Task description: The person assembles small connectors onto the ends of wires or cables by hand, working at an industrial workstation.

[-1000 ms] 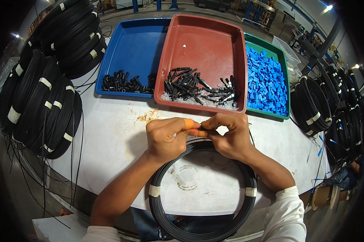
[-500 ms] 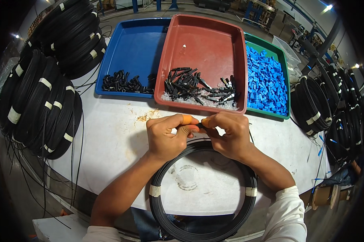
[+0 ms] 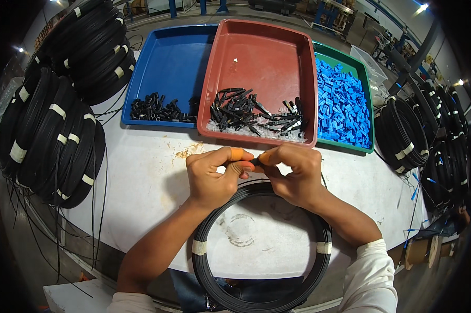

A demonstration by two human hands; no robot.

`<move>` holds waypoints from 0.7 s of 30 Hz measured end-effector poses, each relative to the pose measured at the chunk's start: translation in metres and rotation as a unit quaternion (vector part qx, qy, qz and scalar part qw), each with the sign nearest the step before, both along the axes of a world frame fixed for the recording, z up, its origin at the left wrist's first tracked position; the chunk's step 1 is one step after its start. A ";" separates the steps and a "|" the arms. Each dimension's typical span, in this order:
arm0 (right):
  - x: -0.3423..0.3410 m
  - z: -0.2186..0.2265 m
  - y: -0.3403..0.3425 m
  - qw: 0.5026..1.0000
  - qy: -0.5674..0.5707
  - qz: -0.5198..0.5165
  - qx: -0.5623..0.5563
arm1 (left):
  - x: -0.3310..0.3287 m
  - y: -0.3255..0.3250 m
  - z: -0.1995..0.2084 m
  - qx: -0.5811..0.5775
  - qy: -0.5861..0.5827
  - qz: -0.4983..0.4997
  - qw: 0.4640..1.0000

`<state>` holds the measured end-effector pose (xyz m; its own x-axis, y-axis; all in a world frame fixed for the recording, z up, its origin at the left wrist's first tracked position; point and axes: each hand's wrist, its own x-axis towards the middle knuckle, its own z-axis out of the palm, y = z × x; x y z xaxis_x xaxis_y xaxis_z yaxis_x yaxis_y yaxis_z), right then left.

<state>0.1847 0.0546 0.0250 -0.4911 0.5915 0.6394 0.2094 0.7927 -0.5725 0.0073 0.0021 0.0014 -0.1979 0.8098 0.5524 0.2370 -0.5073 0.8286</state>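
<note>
My left hand point(image 3: 214, 175) and my right hand point(image 3: 295, 172) meet fingertip to fingertip just in front of the red tray. Both are closed in a pinch on a small black connector piece point(image 3: 255, 162), mostly hidden by the fingers. Orange tape wraps a finger on each hand. Below them lies a coil of black cable point(image 3: 200, 263), bound with pale tape bands, its near side hanging past the table's front edge. A cable end runs up from the coil beside my right hand.
The red tray point(image 3: 264, 57) holds black connectors and clear bits. A blue tray point(image 3: 175, 52) holds black fittings; a green tray point(image 3: 370, 99) holds blue clips. Cable coils stack at left point(image 3: 53, 135) and right point(image 3: 402, 135) on the white table point(image 3: 141, 208).
Both hands stay pinched together at nearly the same spot, with only a slight shift of the fingers. The whole view has moved a little.
</note>
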 end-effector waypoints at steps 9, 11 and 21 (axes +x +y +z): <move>0.007 0.015 0.006 0.942 -0.032 0.133 -0.307 | -0.017 0.008 0.003 0.243 0.210 -0.070 0.944; 0.007 0.020 0.001 0.986 -0.062 0.071 -0.134 | -0.013 0.004 0.002 0.092 0.126 -0.030 0.987; 0.008 0.002 0.023 0.986 -0.087 0.141 -0.009 | -0.018 0.011 -0.014 -0.015 -0.027 -0.073 0.997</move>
